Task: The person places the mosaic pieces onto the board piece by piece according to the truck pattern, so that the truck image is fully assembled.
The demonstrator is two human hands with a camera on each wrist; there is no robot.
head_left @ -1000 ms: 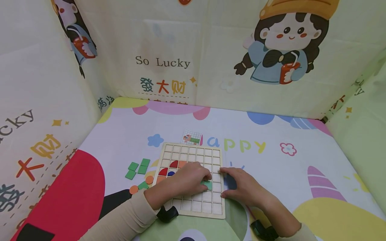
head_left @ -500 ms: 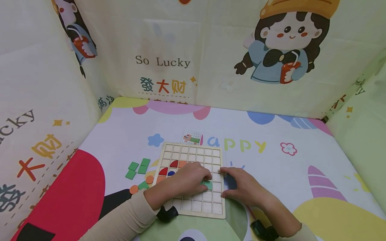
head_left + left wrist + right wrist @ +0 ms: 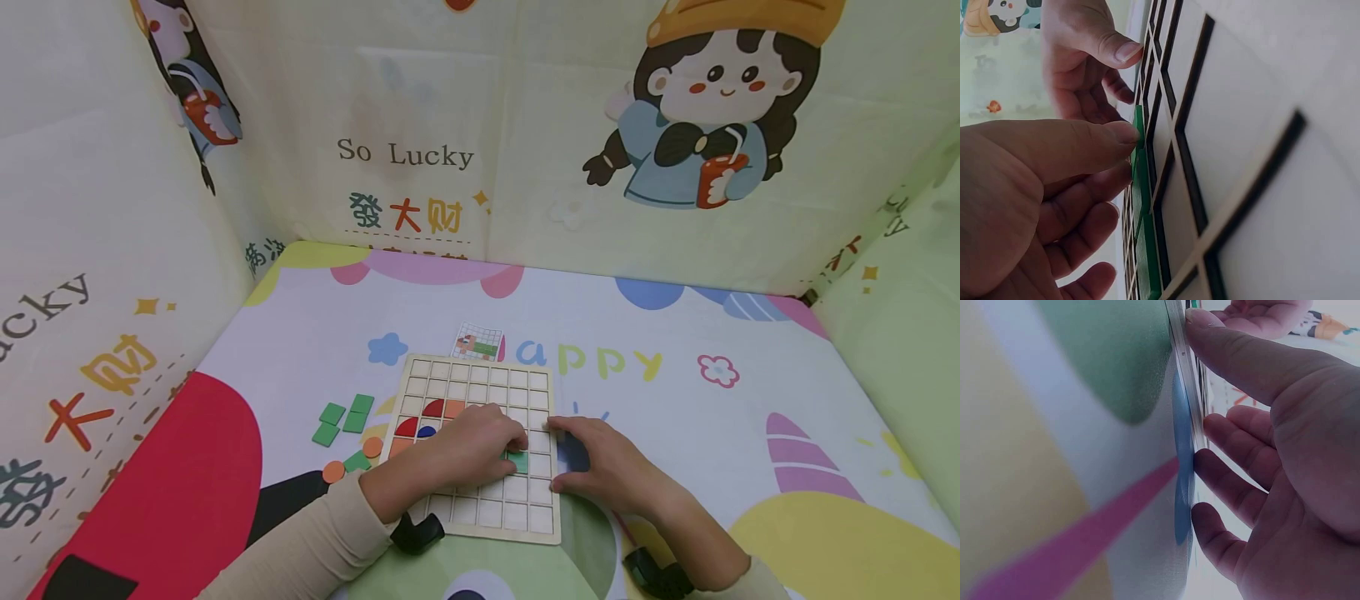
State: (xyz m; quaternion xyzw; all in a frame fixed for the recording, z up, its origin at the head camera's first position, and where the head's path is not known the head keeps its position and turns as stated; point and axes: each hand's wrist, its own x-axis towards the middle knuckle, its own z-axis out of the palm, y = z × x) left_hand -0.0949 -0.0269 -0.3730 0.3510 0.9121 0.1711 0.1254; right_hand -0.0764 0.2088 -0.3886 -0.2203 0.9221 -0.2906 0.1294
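Both hands [image 3: 480,442] [image 3: 611,467] at a gridded board [image 3: 516,517]

Printed tabletop [image 3: 675,437] beneath grid board [image 3: 491,512], card [image 3: 477,343], coloured pieces [image 3: 360,404]

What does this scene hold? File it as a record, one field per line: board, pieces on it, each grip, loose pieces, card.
Board: pale wooden square-grid board, lying flat
On board: two red quarter-round pieces, small blue rounded piece, orange pieces, green tiles; some hidden by the hand
Left grip: bare hand, pinching a green square tile at the board
Right grip: bare hand, touching the board's right edge
Loose, left of board: green square tiles, two orange round discs
Card: small printed card, gridded picture, at board's far edge
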